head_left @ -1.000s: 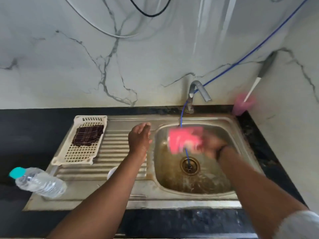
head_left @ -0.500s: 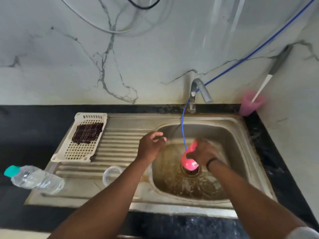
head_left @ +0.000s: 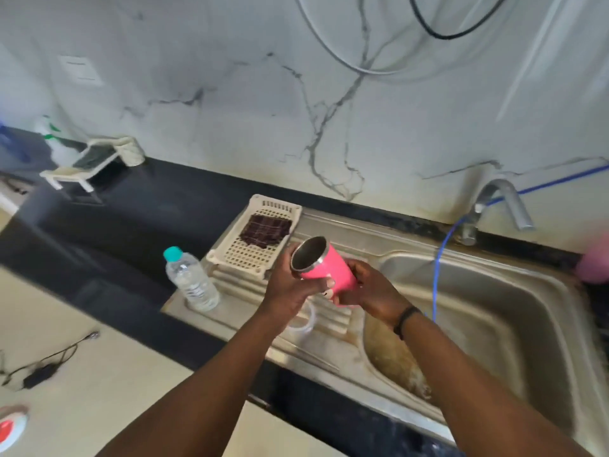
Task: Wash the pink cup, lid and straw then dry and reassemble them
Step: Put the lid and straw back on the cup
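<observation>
The pink cup (head_left: 329, 270) with a steel inside is held above the ribbed drainboard (head_left: 333, 316), tilted with its open mouth toward the upper left. My left hand (head_left: 290, 285) grips it near the rim, thumb across its side. My right hand (head_left: 369, 288) grips its base end. Below my left wrist a clear round lid (head_left: 301, 324) lies on the drainboard, partly hidden. I cannot see the straw.
A cream perforated tray (head_left: 250, 252) with a dark cloth (head_left: 265, 230) sits left of the cup. A water bottle (head_left: 192, 282) with a teal cap stands at the drainboard's corner. The sink basin (head_left: 494, 324), tap (head_left: 497, 206) and blue hose (head_left: 436, 275) are to the right.
The cup came up out of the sink basin and moved left over the drainboard. My left hand has taken hold of it too. The view swung left.
</observation>
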